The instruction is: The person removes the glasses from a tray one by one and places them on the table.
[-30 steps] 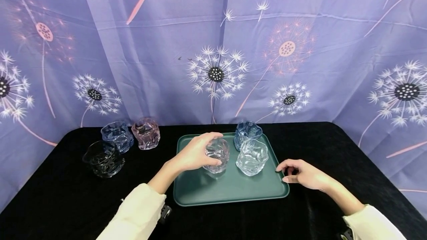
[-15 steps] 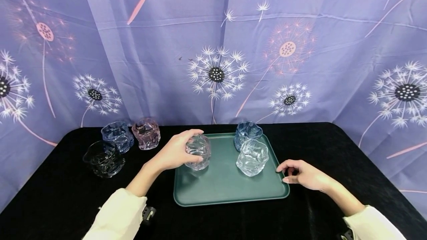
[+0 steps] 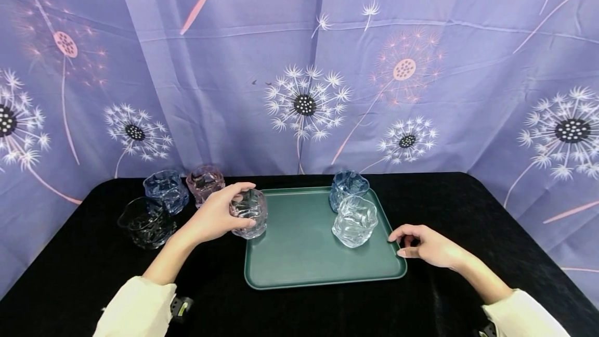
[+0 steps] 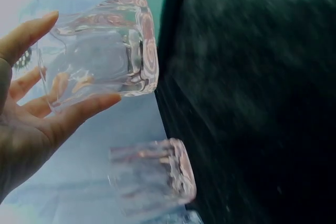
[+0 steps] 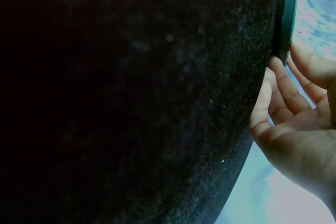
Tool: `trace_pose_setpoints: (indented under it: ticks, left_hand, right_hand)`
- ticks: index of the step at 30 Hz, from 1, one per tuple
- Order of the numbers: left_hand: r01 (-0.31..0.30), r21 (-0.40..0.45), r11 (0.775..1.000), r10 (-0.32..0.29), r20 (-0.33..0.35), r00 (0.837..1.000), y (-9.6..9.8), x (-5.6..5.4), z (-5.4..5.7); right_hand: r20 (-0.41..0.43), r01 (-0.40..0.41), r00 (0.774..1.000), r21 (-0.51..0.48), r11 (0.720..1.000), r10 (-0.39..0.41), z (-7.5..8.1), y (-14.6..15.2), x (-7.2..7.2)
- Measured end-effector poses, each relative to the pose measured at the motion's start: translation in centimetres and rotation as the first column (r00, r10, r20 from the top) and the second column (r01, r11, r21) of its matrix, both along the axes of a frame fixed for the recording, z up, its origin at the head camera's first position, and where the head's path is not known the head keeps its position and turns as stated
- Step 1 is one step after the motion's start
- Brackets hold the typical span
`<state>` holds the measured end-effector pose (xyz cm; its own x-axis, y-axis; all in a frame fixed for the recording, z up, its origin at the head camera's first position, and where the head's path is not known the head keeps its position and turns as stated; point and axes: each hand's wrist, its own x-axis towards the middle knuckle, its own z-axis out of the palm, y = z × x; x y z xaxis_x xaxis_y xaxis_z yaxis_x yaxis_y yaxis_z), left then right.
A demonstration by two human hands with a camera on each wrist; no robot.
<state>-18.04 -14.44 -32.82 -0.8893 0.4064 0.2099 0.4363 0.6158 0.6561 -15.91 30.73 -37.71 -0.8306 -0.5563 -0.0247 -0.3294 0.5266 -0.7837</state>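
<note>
My left hand [image 3: 217,215] grips a pale pink glass tumbler [image 3: 256,212], thumb on the near side and fingers round the far side. In the head view the tumbler overlaps the left edge of a green tray [image 3: 299,264]; in the left wrist view this tumbler [image 4: 97,51] has its thick base toward the dark tabletop. At the tray's right rim, my right hand [image 3: 428,246] pinches the edge between thumb and fingers. The right wrist view has the fingertips of this hand [image 5: 299,108] at the rim [image 5: 287,19]. A clear tumbler [image 3: 354,222] and a blue tumbler [image 3: 347,189] stand on the tray's right side.
Left of the tray, a blue tumbler [image 3: 165,191], a pink tumbler [image 3: 203,183] and a dark tumbler [image 3: 147,225] stand together on the black cloth [image 3: 206,295]. A purple dandelion-print curtain [image 3: 234,92] hangs behind the table.
My left hand has carried the pale pink tumbler leftward, from the middle of the tray to its left edge. The right hand and the tray have stayed put.
</note>
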Motion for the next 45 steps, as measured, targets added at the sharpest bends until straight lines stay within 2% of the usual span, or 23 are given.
trace_pose_setpoints:
  ticks: [11,21,32,45]
  left_hand:
    - [-0.085,-0.061,0.995,0.084,-0.020,0.996,-3.4,0.4,0.0]
    - [-0.122,-0.068,0.990,0.121,-0.023,0.992,-5.6,0.5,-0.4]
    - [-0.157,-0.074,0.985,0.157,-0.005,0.988,-6.8,0.9,-0.2]
    - [-0.201,-0.092,0.975,0.199,-0.030,0.980,-7.7,1.2,-0.3]
  right_hand:
    - [0.013,0.006,1.000,0.010,1.000,-0.006,0.2,0.0,0.1]
    - [0.010,0.012,1.000,0.023,1.000,-0.013,0.1,0.0,0.1]
    - [0.032,0.025,0.999,0.027,0.999,-0.026,0.1,0.0,0.1]
    - [0.033,0.004,0.999,0.013,1.000,-0.004,0.0,0.1,0.0]
